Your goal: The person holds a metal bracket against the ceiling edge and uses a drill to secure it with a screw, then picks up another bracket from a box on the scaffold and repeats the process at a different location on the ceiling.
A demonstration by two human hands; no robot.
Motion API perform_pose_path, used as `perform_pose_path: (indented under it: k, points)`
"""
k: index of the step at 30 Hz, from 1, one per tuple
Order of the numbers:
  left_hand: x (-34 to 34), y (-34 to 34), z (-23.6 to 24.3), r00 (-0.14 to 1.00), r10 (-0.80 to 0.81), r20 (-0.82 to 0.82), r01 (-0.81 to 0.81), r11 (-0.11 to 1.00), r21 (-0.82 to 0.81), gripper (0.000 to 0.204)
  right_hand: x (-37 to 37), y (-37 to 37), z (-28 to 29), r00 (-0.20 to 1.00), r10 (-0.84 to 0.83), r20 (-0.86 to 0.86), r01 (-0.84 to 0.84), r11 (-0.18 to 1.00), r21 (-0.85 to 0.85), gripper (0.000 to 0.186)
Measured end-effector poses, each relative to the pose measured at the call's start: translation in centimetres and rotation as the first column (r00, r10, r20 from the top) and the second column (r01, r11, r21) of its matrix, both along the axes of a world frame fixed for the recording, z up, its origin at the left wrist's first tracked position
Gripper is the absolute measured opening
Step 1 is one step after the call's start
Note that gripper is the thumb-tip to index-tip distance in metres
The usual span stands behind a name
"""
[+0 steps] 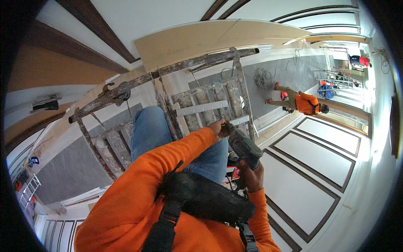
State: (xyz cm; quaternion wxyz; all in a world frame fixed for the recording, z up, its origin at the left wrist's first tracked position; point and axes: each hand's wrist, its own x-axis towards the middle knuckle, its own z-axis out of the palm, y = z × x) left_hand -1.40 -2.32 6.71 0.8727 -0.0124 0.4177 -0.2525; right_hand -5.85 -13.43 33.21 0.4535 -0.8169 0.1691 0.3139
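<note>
left hand (217, 128) and right hand (252, 176) on a power tool (244, 147)

the left fingers were curled nearly closed around the tool's narrow front end. the right fingers were bent around its near end, thumb up against the casing; how tightly they gripped was hidden. the tool's dark body slanted between the two sets of fingers. just beyond the left fingers, a pale flat bar (202, 108) crossed a stained scaffold platform (201, 95). to their left was a denim-clad knee (149, 126). farther off, beyond and right of them, lay a coiled cable (262, 78), and a co-worker in orange (306, 103).
</note>
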Motion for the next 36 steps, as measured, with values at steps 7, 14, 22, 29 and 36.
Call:
perform_pose_path:
  k: [7,14,22,29,36]
  points:
    - [6.0,-0.9,-0.7,0.998,0.044,-0.053,-0.048,0.996,-0.077,0.030,7.5,0.5,-1.4,0.994,0.097,0.052,-0.091,0.990,-0.110,0.041]
    - [7.2,-1.8,-3.2,0.981,0.148,-0.123,-0.161,0.981,-0.104,0.032,10.7,1.4,-3.3,0.987,0.159,0.037,-0.153,0.979,-0.133,0.039]
    - [7.1,-2.4,-5.6,0.976,0.196,-0.096,-0.206,0.973,-0.106,0.032,11.8,2.7,-3.7,0.978,0.206,-0.032,-0.208,0.959,-0.194,0.042]
    - [7.0,-1.7,-4.6,0.967,0.233,-0.105,-0.243,0.966,-0.091,0.029,11.5,1.5,-4.8,0.970,0.241,-0.006,-0.237,0.946,-0.221,0.047]
    - [6.0,-1.3,-4.9,0.972,0.223,-0.068,-0.231,0.959,-0.162,0.031,12.0,4.4,-4.0,0.961,0.267,-0.073,-0.277,0.913,-0.299,0.044]
